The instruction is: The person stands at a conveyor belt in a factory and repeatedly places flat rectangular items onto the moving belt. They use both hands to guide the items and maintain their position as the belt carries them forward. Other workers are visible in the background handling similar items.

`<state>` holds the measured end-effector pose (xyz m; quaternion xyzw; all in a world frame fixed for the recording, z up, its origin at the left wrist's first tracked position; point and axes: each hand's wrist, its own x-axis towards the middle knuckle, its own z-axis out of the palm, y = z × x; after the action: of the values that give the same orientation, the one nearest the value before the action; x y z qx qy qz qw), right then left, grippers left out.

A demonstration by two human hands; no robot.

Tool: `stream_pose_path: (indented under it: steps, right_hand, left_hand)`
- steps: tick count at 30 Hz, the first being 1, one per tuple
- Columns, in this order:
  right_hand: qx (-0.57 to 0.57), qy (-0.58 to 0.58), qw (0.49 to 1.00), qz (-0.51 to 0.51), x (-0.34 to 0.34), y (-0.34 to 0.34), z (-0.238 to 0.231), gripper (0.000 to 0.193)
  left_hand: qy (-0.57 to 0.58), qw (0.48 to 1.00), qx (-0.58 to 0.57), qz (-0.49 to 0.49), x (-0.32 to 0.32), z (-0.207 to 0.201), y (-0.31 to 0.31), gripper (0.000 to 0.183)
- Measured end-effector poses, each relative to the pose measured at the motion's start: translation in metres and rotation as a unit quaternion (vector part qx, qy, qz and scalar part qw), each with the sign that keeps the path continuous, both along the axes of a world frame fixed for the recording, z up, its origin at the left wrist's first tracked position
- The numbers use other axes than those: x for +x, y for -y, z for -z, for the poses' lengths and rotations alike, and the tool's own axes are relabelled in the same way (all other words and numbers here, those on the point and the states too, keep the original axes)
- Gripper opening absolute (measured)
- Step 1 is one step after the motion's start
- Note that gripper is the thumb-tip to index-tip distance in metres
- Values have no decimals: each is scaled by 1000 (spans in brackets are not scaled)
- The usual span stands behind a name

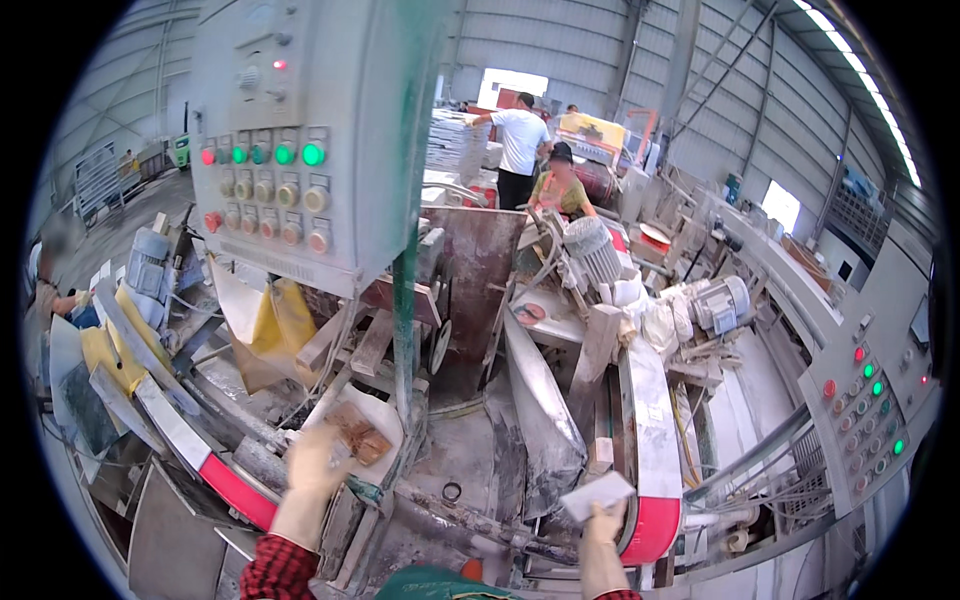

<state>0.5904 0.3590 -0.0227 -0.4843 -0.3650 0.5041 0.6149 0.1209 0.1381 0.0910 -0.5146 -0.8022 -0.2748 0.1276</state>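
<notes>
My right hand (603, 525) grips a small, flat, pale rectangular tile (598, 494) by its near edge. The tile is held beside the rounded red-and-white end of the right conveyor (652, 528). My left hand (318, 462) is raised at the left, its fingers smeared by motion, so what it holds, if anything, cannot be made out. It is nearest to a pale tray (391, 418) with brown pieces (358, 436) in it. The left conveyor's red end (238, 492) lies just left of my left wrist. Red-and-black checked sleeves cover both forearms.
A grey control cabinet (300, 110) with lit buttons hangs close at upper left on a green post (404, 330). Another control panel (870, 400) stands at right. Motors (720, 303) flank the conveyors. Two people, one in a white shirt (522, 138), are beyond the machines.
</notes>
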Motion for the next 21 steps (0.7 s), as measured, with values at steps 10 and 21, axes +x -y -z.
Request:
stream_pose_path:
  steps: [10,21]
  right_hand:
    - [17,-114,971,209,144,-23,17,72]
    - [-77,-142,958,238,128,-32,-1,77]
  left_hand:
    - [-25,908,-197,-368,-61,84,127,69]
    - [-84,916,-247,-304,-75,103,143,61]
